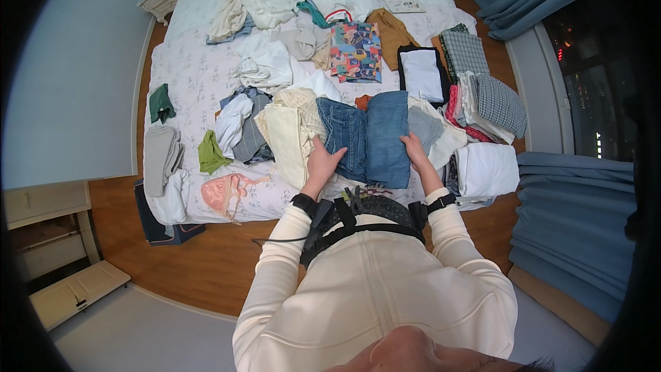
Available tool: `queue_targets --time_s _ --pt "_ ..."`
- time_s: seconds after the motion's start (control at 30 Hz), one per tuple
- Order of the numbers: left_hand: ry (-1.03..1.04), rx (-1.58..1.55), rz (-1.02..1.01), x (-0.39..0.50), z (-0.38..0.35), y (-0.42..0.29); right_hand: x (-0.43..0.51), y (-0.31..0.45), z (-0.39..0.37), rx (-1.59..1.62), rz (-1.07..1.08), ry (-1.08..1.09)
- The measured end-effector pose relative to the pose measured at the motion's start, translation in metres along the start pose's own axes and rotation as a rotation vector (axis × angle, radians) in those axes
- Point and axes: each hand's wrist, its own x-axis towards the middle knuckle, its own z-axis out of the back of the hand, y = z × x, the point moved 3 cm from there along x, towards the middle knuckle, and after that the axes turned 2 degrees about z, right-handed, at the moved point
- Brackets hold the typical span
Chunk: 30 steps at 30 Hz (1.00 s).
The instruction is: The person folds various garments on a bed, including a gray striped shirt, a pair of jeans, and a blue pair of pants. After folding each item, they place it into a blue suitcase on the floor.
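Blue denim jeans [388, 139] lie before me in two side-by-side panels, the left one darker with seams showing. My right hand [416, 152] grips their right edge, thumb on top and the other fingers partly hidden. At the left edge is my left hand [323, 163], its thumb spread over the darker panel and its fingers by a folded cream garment [289, 144]. That hand's thumb and fingers are apart. Left of the cream garment a striped grey garment [251, 132] lies in a heap with a white one. A grey cloth [424, 126] lies right of the jeans.
Folded stacks with a checked cloth [498, 103] and a white cloth [488, 168] line the bed's right side. A colourful patterned garment [356, 51] lies beyond the jeans. Nearer left are a pink satin piece [222, 191], a green cloth [211, 152] and folded grey trousers [161, 152].
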Motion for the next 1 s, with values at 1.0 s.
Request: queue_targets --time_s 1.0 --pt "0.124 -0.764 0.614 -0.012 0.099 0.131 0.009 -0.003 -0.019 -0.728 0.336 -0.120"
